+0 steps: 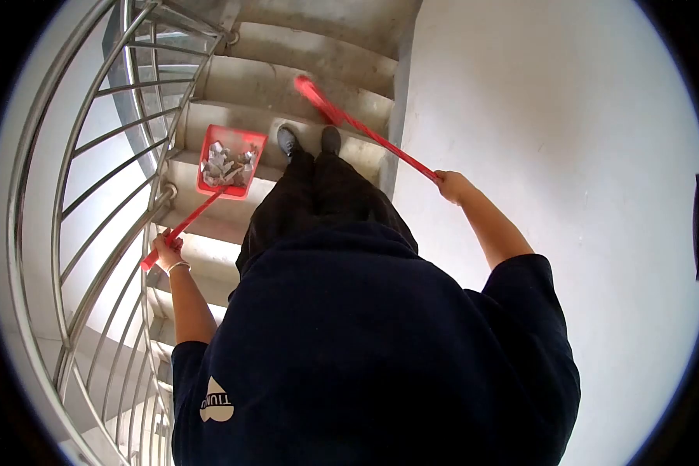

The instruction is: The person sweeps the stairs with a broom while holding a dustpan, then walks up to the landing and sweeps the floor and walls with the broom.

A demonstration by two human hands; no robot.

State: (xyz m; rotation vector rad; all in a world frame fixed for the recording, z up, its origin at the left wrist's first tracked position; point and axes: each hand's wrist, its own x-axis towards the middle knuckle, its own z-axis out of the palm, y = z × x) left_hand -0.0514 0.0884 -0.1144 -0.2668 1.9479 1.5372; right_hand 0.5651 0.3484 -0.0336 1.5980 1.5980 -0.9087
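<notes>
My left hand (168,252) is closed around the red handle of a dustpan (239,140), whose tray lies over the steps left of my feet. Several torn grey-white paper-like scraps (224,165) lie in the tray. On the right, my right hand (452,187) grips the red handle of a broom (380,141). The broom's red head is blurred and reaches over a step just beyond my shoes (331,140), apart from the dustpan.
Concrete stairs (311,46) run beyond my feet and continue at the lower left. A curved metal railing (93,182) lines the left side. A white wall (551,155) rises along the right.
</notes>
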